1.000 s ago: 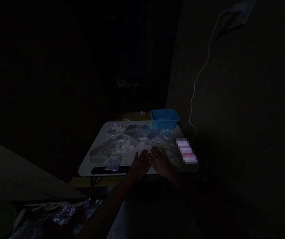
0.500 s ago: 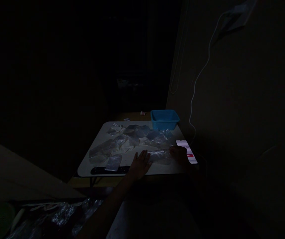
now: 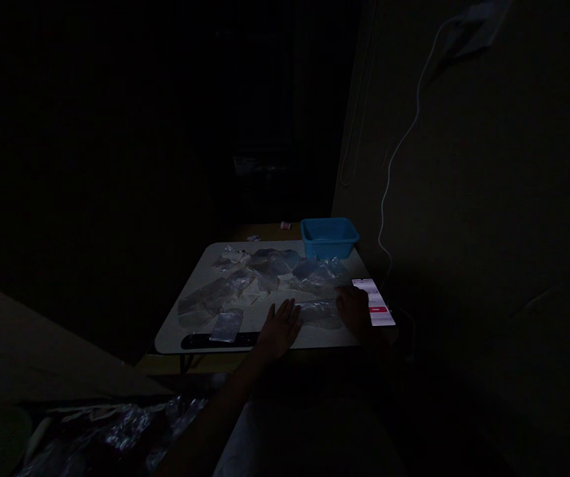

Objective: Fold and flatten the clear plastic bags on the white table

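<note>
The room is very dark. My left hand (image 3: pixel 281 326) lies flat with fingers spread on the white table (image 3: pixel 185 318), pressing the left end of a clear plastic bag (image 3: pixel 319 311). My right hand (image 3: pixel 353 311) rests on the right end of that bag, next to a lit phone (image 3: pixel 377 306) at the table's right edge. Its fingers are dim, and they look laid flat on the plastic. Several more clear plastic bags (image 3: pixel 245 281) are scattered across the table's middle and far side.
A blue plastic tub (image 3: pixel 329 236) stands at the far right corner of the table. A dark strip (image 3: pixel 215 339) lies along the near edge. A white cable (image 3: pixel 399 146) hangs down the wall on the right. Crumpled plastic (image 3: pixel 126 427) lies at the lower left.
My right hand slid from beside my left hand to the right along the plastic bag, ending by the phone. My left hand stayed in place.
</note>
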Available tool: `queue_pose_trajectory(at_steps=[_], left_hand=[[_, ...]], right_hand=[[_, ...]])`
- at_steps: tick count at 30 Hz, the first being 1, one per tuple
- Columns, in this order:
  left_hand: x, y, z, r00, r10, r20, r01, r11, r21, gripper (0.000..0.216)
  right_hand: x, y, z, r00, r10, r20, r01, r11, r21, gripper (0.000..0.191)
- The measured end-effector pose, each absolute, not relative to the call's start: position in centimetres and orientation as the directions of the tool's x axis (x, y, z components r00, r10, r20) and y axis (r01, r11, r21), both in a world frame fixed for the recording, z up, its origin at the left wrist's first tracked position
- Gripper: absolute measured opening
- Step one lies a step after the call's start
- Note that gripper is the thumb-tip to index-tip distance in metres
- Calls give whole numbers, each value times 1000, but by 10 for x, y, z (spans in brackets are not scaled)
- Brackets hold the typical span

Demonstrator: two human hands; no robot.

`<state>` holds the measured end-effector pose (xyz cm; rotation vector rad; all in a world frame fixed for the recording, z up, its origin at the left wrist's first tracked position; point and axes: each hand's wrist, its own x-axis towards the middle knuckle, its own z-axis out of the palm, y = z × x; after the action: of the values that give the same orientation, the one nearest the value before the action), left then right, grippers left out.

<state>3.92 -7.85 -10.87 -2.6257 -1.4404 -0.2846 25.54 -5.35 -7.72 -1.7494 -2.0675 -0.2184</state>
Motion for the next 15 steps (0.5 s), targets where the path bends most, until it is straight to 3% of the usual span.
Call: queue_pose_trajectory(at_steps=[2,5,15], left_hand=[[39,-77,-110,521,822,230,846,-532,-14,42],[40,-75,-112,521,827,213,847,-532,-5,44],[41,-77,-108,514,841,166,856,-517,-34,48]], right_hand=[[232,-62,-79,-301,849,434,900,404,-165,34],[199,-73,-86,-453,803,387,833,536,-139,40],[189,-81,-102,-447,843,299,877,479,-41,55]])
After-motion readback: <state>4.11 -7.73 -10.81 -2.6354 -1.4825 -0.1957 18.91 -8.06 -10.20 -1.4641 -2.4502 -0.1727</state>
